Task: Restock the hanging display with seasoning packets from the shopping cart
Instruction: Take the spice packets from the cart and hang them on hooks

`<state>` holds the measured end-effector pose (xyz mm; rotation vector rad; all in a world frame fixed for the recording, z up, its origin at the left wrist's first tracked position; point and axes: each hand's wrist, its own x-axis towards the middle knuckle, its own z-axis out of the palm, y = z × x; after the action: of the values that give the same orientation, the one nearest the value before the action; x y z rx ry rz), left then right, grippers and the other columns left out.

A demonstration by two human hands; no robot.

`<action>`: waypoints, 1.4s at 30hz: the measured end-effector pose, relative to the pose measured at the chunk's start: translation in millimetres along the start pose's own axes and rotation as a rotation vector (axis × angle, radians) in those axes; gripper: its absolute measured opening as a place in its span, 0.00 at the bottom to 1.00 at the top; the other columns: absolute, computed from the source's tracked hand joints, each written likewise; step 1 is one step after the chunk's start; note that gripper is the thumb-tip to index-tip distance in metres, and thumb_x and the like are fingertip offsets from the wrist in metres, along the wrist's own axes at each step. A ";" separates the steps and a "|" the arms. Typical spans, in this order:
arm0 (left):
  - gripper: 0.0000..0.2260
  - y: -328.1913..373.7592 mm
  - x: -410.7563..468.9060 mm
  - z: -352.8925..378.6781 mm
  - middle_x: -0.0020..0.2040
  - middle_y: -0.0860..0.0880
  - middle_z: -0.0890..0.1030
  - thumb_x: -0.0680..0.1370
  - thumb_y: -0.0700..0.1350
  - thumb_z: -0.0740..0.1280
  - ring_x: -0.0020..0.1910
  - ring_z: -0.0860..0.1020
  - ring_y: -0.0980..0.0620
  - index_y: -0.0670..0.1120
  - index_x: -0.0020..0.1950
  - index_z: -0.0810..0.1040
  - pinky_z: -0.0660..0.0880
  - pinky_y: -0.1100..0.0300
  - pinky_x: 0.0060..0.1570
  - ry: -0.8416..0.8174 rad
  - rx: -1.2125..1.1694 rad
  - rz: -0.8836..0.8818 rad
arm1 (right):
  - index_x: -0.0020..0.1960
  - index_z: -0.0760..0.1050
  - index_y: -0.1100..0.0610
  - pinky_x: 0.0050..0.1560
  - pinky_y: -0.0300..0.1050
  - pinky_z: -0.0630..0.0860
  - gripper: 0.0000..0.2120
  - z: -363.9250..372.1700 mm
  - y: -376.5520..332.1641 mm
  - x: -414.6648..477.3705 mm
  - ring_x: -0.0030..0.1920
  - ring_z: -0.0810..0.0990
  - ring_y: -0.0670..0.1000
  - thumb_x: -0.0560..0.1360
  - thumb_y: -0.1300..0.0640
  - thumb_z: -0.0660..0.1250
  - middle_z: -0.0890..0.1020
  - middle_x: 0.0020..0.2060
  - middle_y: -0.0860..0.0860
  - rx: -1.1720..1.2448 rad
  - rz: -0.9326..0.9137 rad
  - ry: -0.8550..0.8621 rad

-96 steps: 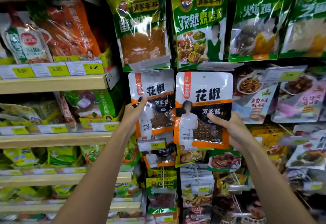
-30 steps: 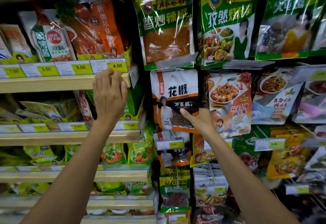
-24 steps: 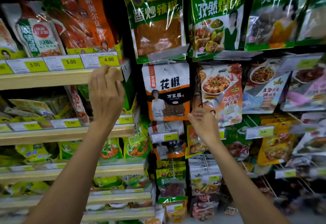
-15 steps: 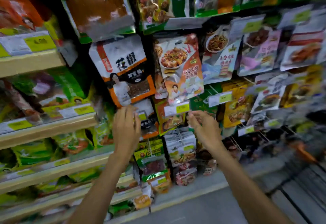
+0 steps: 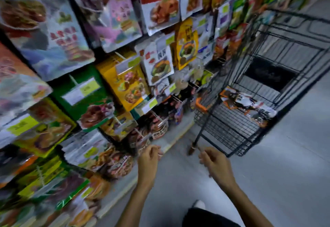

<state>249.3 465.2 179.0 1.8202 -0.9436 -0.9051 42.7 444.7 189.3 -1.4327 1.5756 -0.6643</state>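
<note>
Both hands hang empty at the lower centre of the frame, the left hand (image 5: 149, 162) and right hand (image 5: 217, 164) with fingers loosely curled. Above and to the right, orange-and-white seasoning packets (image 5: 246, 105) lie in the black wire shopping cart (image 5: 223, 128). The blurred hanging display (image 5: 97, 53) fills the left side.

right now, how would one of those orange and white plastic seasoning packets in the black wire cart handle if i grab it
Probably floppy: the orange and white seasoning packets lie sagging and overlapping on the floor of the black wire cart. Likely light, since they look thin and flat. The shiny film may be slippery.
</note>
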 end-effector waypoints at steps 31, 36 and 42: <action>0.20 177.7 438.7 453.6 0.63 0.44 0.73 0.79 0.49 0.65 0.60 0.73 0.45 0.43 0.68 0.67 0.70 0.52 0.56 -0.337 0.537 0.412 | 0.51 0.77 0.67 0.48 0.55 0.81 0.09 -208.7 185.5 465.3 0.44 0.83 0.61 0.81 0.62 0.60 0.83 0.43 0.61 0.395 0.541 0.604; 0.23 154.0 470.6 499.0 0.65 0.41 0.74 0.80 0.48 0.63 0.62 0.73 0.42 0.42 0.72 0.64 0.72 0.48 0.60 -0.449 0.583 0.354 | 0.38 0.76 0.62 0.46 0.56 0.77 0.12 -158.8 243.8 549.0 0.40 0.78 0.58 0.79 0.64 0.61 0.79 0.36 0.59 0.636 0.698 0.501; 0.13 132.6 481.0 497.5 0.47 0.41 0.79 0.81 0.41 0.61 0.47 0.77 0.43 0.37 0.63 0.72 0.73 0.53 0.47 -0.490 0.562 0.511 | 0.45 0.79 0.56 0.31 0.37 0.74 0.05 -106.2 281.6 616.2 0.35 0.79 0.48 0.78 0.61 0.65 0.82 0.37 0.50 1.099 0.784 0.397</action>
<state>4.6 -177.4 25.3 1.6731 -2.0297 -0.8126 -156.9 -115.0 -152.9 0.1382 1.4718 -1.0891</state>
